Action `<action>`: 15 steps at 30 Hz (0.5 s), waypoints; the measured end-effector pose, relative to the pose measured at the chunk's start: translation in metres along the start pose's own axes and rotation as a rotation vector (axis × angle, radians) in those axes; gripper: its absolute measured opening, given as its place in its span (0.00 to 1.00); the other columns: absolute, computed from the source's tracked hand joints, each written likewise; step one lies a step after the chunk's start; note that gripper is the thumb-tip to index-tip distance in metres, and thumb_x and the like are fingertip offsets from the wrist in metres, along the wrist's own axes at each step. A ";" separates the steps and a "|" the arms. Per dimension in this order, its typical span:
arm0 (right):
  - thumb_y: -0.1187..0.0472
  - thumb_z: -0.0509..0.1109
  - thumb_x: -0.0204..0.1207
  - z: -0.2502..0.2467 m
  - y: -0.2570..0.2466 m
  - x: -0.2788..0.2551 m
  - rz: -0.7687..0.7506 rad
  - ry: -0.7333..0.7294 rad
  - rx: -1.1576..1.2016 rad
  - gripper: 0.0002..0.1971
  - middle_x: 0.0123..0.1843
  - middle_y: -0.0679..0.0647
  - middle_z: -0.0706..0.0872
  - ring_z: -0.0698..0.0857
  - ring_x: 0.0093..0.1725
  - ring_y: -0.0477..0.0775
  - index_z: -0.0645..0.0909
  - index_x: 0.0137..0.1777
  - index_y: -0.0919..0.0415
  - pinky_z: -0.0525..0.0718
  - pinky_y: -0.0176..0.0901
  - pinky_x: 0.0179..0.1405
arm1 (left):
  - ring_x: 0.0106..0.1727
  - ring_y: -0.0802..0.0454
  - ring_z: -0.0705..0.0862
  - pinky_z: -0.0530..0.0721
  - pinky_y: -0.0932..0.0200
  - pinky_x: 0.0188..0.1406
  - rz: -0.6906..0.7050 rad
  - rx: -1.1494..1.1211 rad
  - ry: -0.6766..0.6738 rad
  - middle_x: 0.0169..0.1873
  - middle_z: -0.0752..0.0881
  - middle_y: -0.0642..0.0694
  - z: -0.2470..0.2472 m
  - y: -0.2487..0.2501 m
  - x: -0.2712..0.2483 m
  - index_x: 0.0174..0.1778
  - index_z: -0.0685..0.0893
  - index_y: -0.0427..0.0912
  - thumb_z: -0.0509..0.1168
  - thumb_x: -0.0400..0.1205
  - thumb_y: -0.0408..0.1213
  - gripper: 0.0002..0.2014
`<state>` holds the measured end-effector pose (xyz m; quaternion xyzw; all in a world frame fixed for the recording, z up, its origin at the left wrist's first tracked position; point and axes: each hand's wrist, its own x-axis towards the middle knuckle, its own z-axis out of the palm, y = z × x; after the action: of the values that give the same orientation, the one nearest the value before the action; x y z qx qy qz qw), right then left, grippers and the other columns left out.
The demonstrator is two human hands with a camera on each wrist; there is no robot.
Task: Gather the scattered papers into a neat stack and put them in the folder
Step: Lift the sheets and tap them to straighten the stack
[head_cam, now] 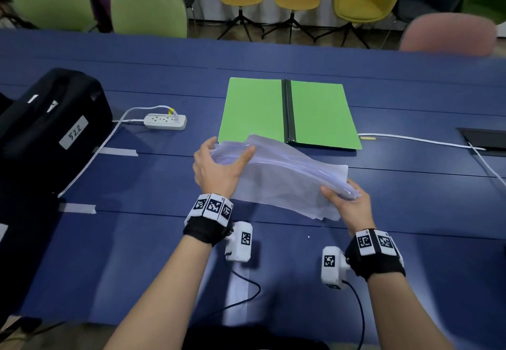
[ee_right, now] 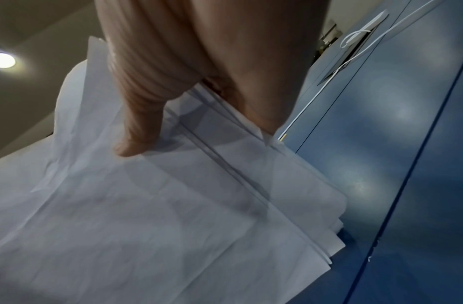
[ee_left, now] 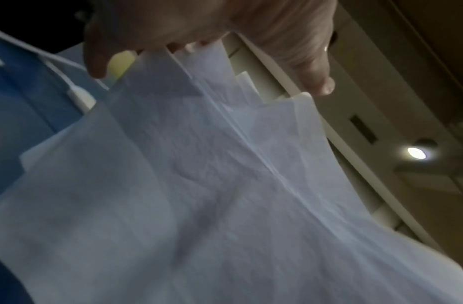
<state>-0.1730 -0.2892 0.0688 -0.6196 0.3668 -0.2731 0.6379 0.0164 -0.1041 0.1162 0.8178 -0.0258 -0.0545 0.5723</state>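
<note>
A loose bundle of white papers (head_cam: 284,177) is held tilted above the blue table (head_cam: 137,254), its lower edge near the tabletop. My left hand (head_cam: 221,163) grips the bundle's far left end, thumb on top. My right hand (head_cam: 347,202) pinches the near right end. In the left wrist view the papers (ee_left: 199,185) fan out unevenly under my fingers (ee_left: 316,67). The right wrist view shows the sheets' (ee_right: 173,205) edges staggered, with my thumb (ee_right: 136,131) pressing on them. The green folder (head_cam: 290,113) lies open and flat just beyond the papers.
A black bag (head_cam: 52,119) with a "522" label sits at the left. A white power strip (head_cam: 165,121) and its cable lie left of the folder. A white cable (head_cam: 416,139) runs right toward a table hatch (head_cam: 484,141). Chairs line the far side.
</note>
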 end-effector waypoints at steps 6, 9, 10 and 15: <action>0.69 0.79 0.67 -0.001 -0.002 0.002 0.001 -0.031 -0.023 0.12 0.34 0.39 0.90 0.86 0.34 0.34 0.83 0.46 0.58 0.85 0.27 0.38 | 0.68 0.56 0.72 0.74 0.39 0.69 -0.026 0.087 0.027 0.62 0.71 0.60 -0.002 0.002 -0.001 0.57 0.79 0.61 0.69 0.50 0.77 0.40; 0.70 0.79 0.67 -0.002 -0.001 0.002 -0.009 -0.038 -0.027 0.12 0.34 0.36 0.90 0.86 0.34 0.33 0.83 0.48 0.58 0.83 0.25 0.37 | 0.69 0.55 0.72 0.74 0.37 0.67 -0.031 0.116 0.017 0.63 0.71 0.58 0.000 0.004 0.000 0.54 0.79 0.58 0.70 0.51 0.75 0.39; 0.70 0.79 0.67 -0.002 -0.001 0.002 -0.011 -0.039 -0.026 0.12 0.34 0.37 0.90 0.87 0.35 0.33 0.84 0.48 0.58 0.84 0.25 0.38 | 0.68 0.54 0.73 0.74 0.37 0.67 -0.027 0.116 0.015 0.63 0.72 0.58 0.000 0.004 0.001 0.54 0.79 0.58 0.70 0.52 0.73 0.37; 0.69 0.80 0.66 -0.004 0.004 0.003 -0.005 -0.040 -0.009 0.13 0.38 0.41 0.91 0.88 0.39 0.39 0.85 0.48 0.56 0.86 0.32 0.43 | 0.69 0.58 0.71 0.72 0.42 0.72 0.199 0.050 0.007 0.67 0.71 0.56 -0.005 -0.006 0.003 0.53 0.83 0.61 0.72 0.61 0.62 0.24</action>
<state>-0.1755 -0.2934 0.0646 -0.6287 0.3536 -0.2605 0.6418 0.0203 -0.0980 0.1117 0.8253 -0.1063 0.0063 0.5545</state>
